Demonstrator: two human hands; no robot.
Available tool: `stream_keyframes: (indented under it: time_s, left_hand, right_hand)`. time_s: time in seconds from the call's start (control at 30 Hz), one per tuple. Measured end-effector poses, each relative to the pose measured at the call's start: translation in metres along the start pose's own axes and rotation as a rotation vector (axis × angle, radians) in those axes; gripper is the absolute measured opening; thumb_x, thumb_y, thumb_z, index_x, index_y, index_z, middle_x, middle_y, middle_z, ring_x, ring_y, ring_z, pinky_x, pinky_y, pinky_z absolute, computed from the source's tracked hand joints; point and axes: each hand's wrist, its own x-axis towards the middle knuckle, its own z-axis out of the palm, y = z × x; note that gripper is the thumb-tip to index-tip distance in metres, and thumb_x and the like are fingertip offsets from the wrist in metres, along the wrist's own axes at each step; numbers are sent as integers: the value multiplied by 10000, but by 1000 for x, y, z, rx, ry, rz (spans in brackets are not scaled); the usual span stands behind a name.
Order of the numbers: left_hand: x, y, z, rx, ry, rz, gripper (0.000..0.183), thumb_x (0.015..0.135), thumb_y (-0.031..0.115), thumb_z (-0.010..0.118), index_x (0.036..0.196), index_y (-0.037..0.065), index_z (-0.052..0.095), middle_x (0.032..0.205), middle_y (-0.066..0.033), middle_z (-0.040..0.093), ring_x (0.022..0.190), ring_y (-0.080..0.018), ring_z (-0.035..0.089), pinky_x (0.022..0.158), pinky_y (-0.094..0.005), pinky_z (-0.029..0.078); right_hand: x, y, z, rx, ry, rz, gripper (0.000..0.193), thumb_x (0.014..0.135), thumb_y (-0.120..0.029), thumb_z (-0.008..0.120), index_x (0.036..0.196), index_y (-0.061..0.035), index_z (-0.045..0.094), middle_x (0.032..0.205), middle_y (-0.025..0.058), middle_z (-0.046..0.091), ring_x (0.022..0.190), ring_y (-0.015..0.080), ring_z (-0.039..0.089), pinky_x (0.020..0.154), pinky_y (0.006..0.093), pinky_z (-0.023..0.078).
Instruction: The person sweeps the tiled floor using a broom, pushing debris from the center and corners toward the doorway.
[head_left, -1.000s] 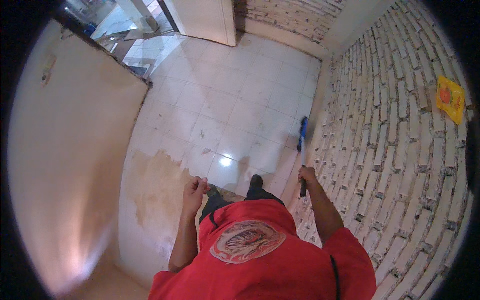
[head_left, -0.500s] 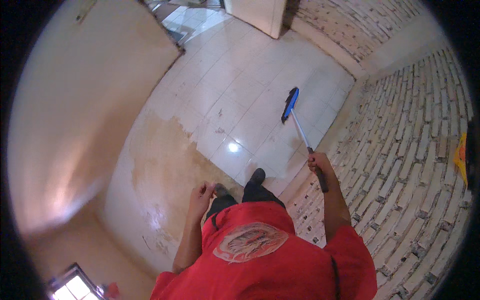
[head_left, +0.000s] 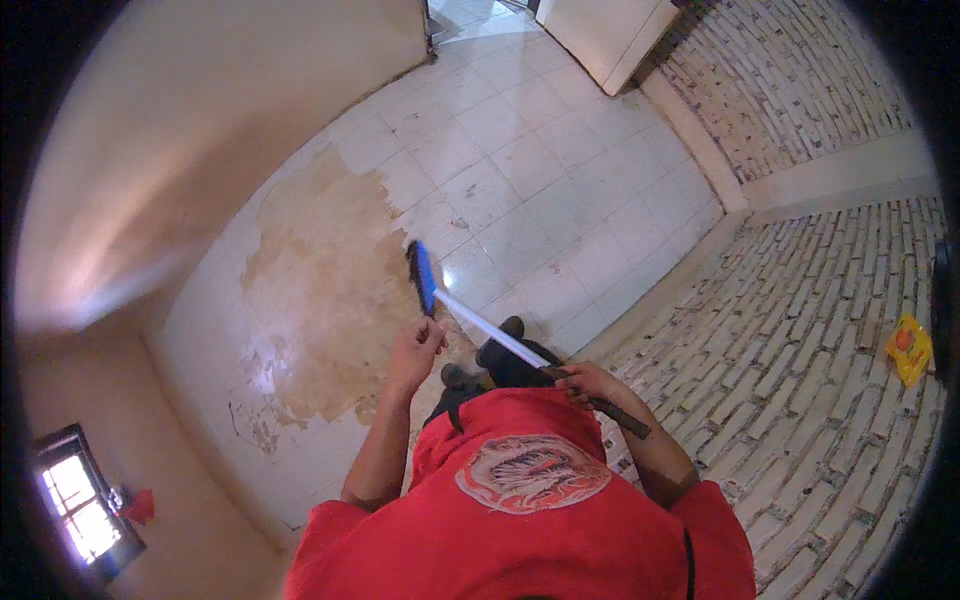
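Note:
My right hand point(head_left: 583, 383) is wrapped round the dark grip of a broom, near my waist at the right. From there the broom's white handle point(head_left: 500, 336) slants up and left to its blue head point(head_left: 427, 273), which has dark bristles along the left side. My left hand point(head_left: 418, 347) is right by the near end of the head, its fingers curled in. Whether those fingers touch the bristles or hold anything small, I cannot make out.
Pale floor tiles point(head_left: 560, 230) stretch ahead, with a tan bare patch point(head_left: 320, 270) at the left. White brick lines the right wall point(head_left: 800, 350), near a yellow packet point(head_left: 909, 350). A door point(head_left: 610, 35) stands at the far end. A bright window point(head_left: 80, 505) is at lower left.
The broom head has swung from the right side of the floor leftward and nearer, beside my left hand. My right hand has come in toward my waist. The view has turned somewhat.

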Motion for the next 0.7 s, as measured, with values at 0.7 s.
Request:
stream_keyframes:
  time_s: [0.7]
  left_hand:
    - [-5, 35, 43, -132, 456, 228, 203, 891, 177, 608, 1016, 20, 576, 916, -71, 627, 855, -140, 588, 763, -279, 455]
  right_hand:
    - [73, -43, -258, -1056, 463, 11, 159, 777, -87, 599, 686, 34, 551, 561, 104, 554, 423, 198, 543, 390, 364, 481]
